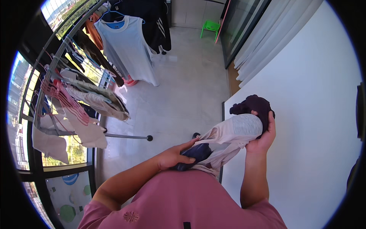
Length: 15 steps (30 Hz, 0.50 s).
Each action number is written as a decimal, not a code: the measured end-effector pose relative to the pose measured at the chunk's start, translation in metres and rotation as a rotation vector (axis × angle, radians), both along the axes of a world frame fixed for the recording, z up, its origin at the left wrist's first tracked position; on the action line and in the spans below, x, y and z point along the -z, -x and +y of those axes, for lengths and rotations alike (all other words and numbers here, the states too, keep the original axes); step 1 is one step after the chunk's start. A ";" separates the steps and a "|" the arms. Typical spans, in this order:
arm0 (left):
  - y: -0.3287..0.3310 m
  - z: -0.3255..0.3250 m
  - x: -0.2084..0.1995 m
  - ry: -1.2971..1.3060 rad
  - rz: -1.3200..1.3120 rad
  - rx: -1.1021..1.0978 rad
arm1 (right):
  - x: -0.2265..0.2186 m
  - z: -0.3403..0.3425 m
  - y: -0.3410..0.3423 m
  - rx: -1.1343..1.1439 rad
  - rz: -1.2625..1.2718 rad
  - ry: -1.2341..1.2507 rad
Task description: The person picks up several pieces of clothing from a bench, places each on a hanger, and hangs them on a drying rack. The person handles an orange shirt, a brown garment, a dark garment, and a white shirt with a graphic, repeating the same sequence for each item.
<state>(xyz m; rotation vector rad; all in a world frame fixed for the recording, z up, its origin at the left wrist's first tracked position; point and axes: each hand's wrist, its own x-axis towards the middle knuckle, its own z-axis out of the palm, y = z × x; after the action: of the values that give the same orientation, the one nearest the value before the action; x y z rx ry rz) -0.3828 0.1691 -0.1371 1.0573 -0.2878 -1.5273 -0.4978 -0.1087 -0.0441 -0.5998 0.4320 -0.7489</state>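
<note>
In front of my chest I hold a bundle of cloth. My left hand (176,155) is closed round a dark navy cloth (199,152), its thumb lying on top. My right hand (264,138), raised higher at the right, grips a crumpled dark purple cloth (254,104) with its fingers curled over the side. Between both hands stretches a pale pink garment (225,131) with a light grey section (247,125) by my right palm. The exact kind of each bunched piece cannot be told.
Along the windows at left runs a drying rack (57,57) with pink hangers (66,97), beige clothes (95,97) and a light sleeveless shirt (126,44). A rack leg (127,136) juts toward me. A white wall (305,126) stands close at right; a green stool (210,26) is far ahead.
</note>
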 end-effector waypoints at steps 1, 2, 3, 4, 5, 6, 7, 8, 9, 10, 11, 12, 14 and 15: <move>-0.014 -0.016 -0.005 -0.004 -0.004 -0.070 | -0.004 -0.021 -0.001 0.029 -0.063 -0.045; -0.022 -0.030 -0.006 0.015 0.000 -0.176 | -0.012 -0.041 -0.003 0.057 -0.074 -0.016; -0.034 -0.045 -0.011 -0.023 -0.185 -0.168 | -0.015 -0.062 -0.005 0.085 -0.083 0.018; -0.048 -0.057 -0.018 -0.060 -0.369 -0.164 | -0.013 -0.085 -0.009 0.192 -0.006 0.073; -0.062 -0.069 -0.025 -0.098 -0.552 -0.166 | -0.009 -0.107 -0.014 0.167 -0.031 0.091; -0.077 -0.075 -0.030 -0.109 -0.685 -0.200 | -0.012 -0.118 -0.027 0.231 0.022 0.059; -0.091 -0.082 -0.033 -0.131 -0.737 -0.216 | -0.015 -0.127 -0.043 0.285 0.076 0.027; -0.103 -0.086 -0.036 -0.159 -0.787 -0.241 | -0.011 -0.140 -0.052 0.295 0.085 0.038; -0.120 -0.084 -0.044 -0.202 -0.857 -0.278 | -0.003 -0.154 -0.059 0.290 0.074 0.036; -0.137 -0.086 -0.044 -0.183 -0.883 -0.302 | -0.005 -0.162 -0.071 0.233 0.045 0.029; -0.151 -0.086 -0.039 -0.113 -0.862 -0.401 | -0.006 -0.170 -0.083 0.167 0.016 0.020; -0.160 -0.089 -0.042 -0.107 -0.622 -0.532 | -0.007 -0.179 -0.095 0.109 -0.006 0.016; -0.177 -0.094 -0.036 0.010 -0.203 -0.808 | 0.008 -0.205 -0.112 0.077 0.025 0.071; -0.185 -0.095 -0.025 0.103 -0.032 -0.953 | 0.016 -0.218 -0.122 0.024 0.041 0.095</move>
<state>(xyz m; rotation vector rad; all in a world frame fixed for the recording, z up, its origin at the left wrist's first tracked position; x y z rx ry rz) -0.1977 0.0743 -0.1116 0.9294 0.1199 -0.6299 -0.3762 -0.3267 -0.0603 -0.7010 0.4444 -0.7844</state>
